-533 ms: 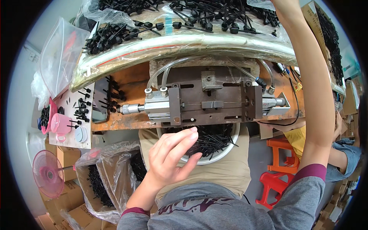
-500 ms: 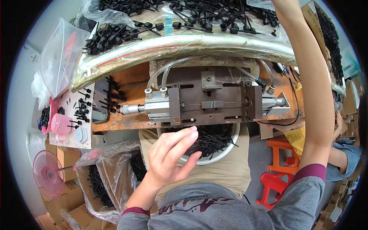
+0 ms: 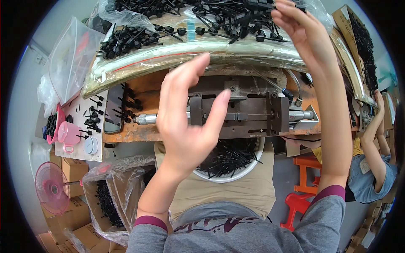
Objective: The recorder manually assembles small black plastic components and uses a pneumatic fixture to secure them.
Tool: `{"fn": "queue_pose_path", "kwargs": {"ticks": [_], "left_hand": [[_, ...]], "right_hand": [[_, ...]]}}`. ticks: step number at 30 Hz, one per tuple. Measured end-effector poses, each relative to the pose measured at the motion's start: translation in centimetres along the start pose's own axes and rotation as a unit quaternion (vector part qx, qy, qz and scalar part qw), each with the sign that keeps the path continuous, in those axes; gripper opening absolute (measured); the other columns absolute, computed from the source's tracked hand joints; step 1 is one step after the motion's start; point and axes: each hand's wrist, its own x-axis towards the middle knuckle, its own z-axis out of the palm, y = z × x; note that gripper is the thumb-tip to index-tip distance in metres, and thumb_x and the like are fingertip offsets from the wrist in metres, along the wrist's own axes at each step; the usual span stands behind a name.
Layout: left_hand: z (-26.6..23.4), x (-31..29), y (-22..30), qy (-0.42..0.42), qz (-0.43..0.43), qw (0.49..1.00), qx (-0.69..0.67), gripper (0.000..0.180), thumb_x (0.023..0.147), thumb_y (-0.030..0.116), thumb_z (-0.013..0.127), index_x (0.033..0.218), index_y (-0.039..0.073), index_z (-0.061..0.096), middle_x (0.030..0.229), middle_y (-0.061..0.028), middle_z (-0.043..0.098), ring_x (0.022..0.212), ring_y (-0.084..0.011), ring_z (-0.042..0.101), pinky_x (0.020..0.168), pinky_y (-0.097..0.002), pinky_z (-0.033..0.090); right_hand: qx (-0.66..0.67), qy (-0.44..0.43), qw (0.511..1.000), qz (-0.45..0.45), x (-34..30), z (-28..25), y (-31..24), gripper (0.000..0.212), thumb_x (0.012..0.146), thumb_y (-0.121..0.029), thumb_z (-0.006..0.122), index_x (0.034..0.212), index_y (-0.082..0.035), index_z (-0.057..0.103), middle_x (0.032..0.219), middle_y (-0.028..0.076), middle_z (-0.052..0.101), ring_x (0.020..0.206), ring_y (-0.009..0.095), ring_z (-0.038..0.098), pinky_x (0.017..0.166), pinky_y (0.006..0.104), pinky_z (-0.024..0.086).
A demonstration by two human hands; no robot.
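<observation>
My left hand (image 3: 185, 109) is raised over the left part of a metal clamping fixture (image 3: 236, 128), in front of its silver cylinder. Its fingers and thumb are spread, with nothing between them. At the upper right, my right hand (image 3: 301, 31) is over the far edge of a plastic-covered ledge (image 3: 253, 49). Its fingers curl around dark stemmed plastic pieces (image 3: 258, 5), partly cut off by the picture's top edge. Loose black stemmed pieces (image 3: 126, 40) are heaped on the ledge. Below the fixture, a white round basket (image 3: 228, 179) on my lap holds many thin black pieces (image 3: 230, 156).
Black pieces (image 3: 92, 120) stand on a white board at left, near a pink cup (image 3: 68, 133). A plastic-lined box (image 3: 122, 198) and pink fan (image 3: 52, 187) are lower left. Red stools (image 3: 295, 206) stand at right, near another person's arm (image 3: 373, 118). Clear hoses curve above the fixture.
My left hand has risen from above the basket to in front of the fixture. My right hand has come down into view from beyond the top edge, with dark pieces at its fingers.
</observation>
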Motion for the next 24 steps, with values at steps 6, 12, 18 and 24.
{"fn": "queue_pose_path", "kwargs": {"ticks": [6,12,18,24], "left_hand": [[1.2,0.6,0.5,-0.073,-0.235,0.934,-0.258,0.056,0.085,-0.006,0.069,0.136,-0.005,0.047,0.124,-0.0164,0.061,0.108,-0.0213,0.064,0.095,-0.0308,0.052],[-1.1,-3.1,1.1,-0.109,-0.234,0.937,-0.236,0.033,0.08,-0.005,0.073,0.113,0.0,0.07,0.098,-0.0077,0.066,0.085,-0.0114,0.064,0.071,-0.0225,0.055],[-3.4,-4.5,2.0,-0.179,-0.107,0.967,-0.147,0.041,0.061,0.0,0.087,0.099,-0.001,0.072,0.1,-0.0113,0.063,0.081,-0.0151,0.062,0.071,-0.0236,0.053],[-0.3,-7.8,0.9,-0.193,-0.041,0.98,0.025,0.032,0.065,0.006,0.084,0.094,0.001,0.071,0.116,-0.0132,0.066,0.077,-0.017,0.066,0.067,-0.0281,0.055]], "right_hand": [[0.173,-0.045,0.981,0.075,-8.2,3.1,-0.5,0.02,0.089,-0.007,0.066,0.107,0.003,0.065,0.094,0.009,0.07,0.083,0.016,0.07,0.076,0.0273,0.058],[0.258,0.035,0.956,0.138,-12.4,2.3,1.3,0.022,0.091,-0.007,0.063,0.111,0.004,0.062,0.091,0.01,0.069,0.077,0.014,0.07,0.071,0.0257,0.059],[0.241,0.091,0.96,0.106,-13.5,0.3,2.3,0.023,0.092,-0.006,0.063,0.113,0.004,0.061,0.089,0.009,0.069,0.079,0.014,0.069,0.072,0.0254,0.058],[0.184,0.137,0.971,0.068,-14.4,-0.2,2.8,0.023,0.091,-0.006,0.064,0.112,0.005,0.063,0.09,0.01,0.069,0.079,0.014,0.068,0.07,0.0249,0.057]]}}
